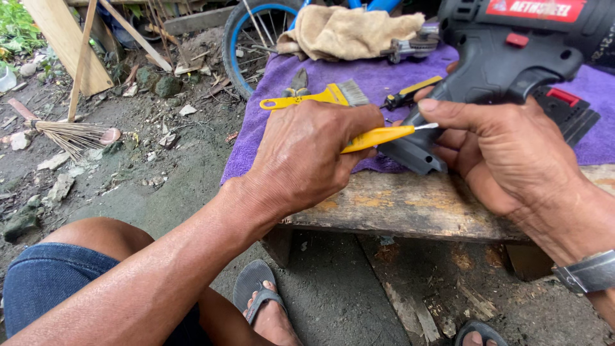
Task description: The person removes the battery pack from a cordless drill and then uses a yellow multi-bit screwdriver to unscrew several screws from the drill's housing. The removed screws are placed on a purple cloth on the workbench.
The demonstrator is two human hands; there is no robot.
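My left hand (306,154) grips a small yellow-handled screwdriver (379,136); its metal tip points right and meets the base of a black cordless drill (512,57). My right hand (506,154) wraps the drill's handle from below, thumb lying across the grip, and tilts the drill over a purple cloth (378,80). The drill's grey foot (413,154) rests near the front edge of the cloth. Behind my left hand lies a yellow-handled paintbrush (320,97).
The cloth covers a worn wooden bench (403,205). On it lie a tan rag (349,31), pliers (298,82), another yellow-and-black tool (410,93) and a black battery pack (567,109). A bicycle wheel (246,38), a twig broom (70,136) and planks stand on the dirt ground.
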